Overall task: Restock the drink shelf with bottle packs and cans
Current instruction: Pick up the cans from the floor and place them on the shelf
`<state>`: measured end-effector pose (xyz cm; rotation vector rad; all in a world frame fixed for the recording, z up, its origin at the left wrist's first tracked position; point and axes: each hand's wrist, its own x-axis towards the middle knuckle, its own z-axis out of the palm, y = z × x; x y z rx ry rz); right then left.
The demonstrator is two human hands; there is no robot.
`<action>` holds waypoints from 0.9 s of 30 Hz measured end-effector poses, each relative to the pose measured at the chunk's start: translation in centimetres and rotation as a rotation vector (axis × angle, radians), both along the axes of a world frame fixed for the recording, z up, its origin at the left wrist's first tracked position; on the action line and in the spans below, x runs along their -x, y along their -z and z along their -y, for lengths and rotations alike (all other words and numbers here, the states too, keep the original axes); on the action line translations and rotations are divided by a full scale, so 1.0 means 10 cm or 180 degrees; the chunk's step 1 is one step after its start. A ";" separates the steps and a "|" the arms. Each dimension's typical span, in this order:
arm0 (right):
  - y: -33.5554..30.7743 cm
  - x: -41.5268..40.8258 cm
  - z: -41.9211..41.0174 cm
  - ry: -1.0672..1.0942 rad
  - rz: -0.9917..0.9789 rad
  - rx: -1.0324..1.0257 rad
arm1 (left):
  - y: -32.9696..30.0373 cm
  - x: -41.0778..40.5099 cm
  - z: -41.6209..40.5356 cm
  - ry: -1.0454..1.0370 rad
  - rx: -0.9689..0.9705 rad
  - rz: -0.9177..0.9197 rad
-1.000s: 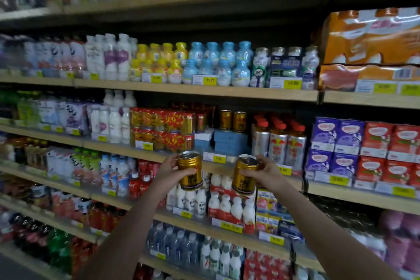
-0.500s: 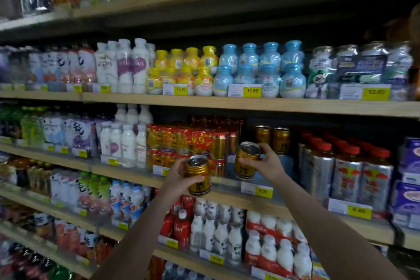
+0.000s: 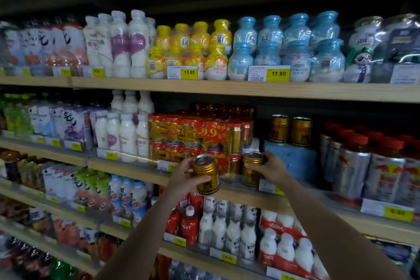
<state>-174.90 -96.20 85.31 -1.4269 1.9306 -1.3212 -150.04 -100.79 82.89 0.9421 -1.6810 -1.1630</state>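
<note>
My left hand grips a gold can, held tilted in the air just in front of the middle shelf. My right hand grips a second gold can, which stands upright at the shelf's front edge between the red-and-gold can packs and a pale blue box. Two more gold cans stand on top of that blue box, further back.
Silver bottles with red caps fill the shelf to the right. White milk bottles stand left of the can packs. Yellow and blue bottle packs line the shelf above, close overhead. White and red bottles sit on the shelf below.
The view has closed in on the shelf. My right hand has carried its can forward and down onto the shelf edge beside the can packs. My left hand keeps its can just before the shelf.
</note>
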 end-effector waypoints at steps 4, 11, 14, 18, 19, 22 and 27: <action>0.00 -0.01 -0.04 -0.0077 -0.0143 -0.0086 | -0.02 0.08 0.03 0.0136 0.0049 0.0191; -0.09 0.40 -0.71 0.0271 -0.0066 0.0148 | -0.37 0.77 -0.28 0.0711 0.0275 0.0278; -0.09 0.62 -1.04 0.0475 -0.0180 0.0314 | -0.54 1.19 -0.31 0.0881 0.0509 0.0410; -0.09 0.75 -1.31 0.0548 -0.0123 0.0372 | -0.63 1.60 -0.30 0.1017 0.0963 0.0624; -0.08 0.76 -1.35 0.0526 -0.0097 0.0370 | -0.62 1.67 -0.26 0.0987 0.1067 0.0731; -0.07 0.76 -1.38 0.0489 -0.0098 0.0367 | -0.51 1.76 -0.17 0.0766 0.1528 0.1366; -0.01 0.75 -1.22 0.0511 -0.0399 0.0180 | -0.39 1.79 -0.09 0.0427 0.2528 0.2616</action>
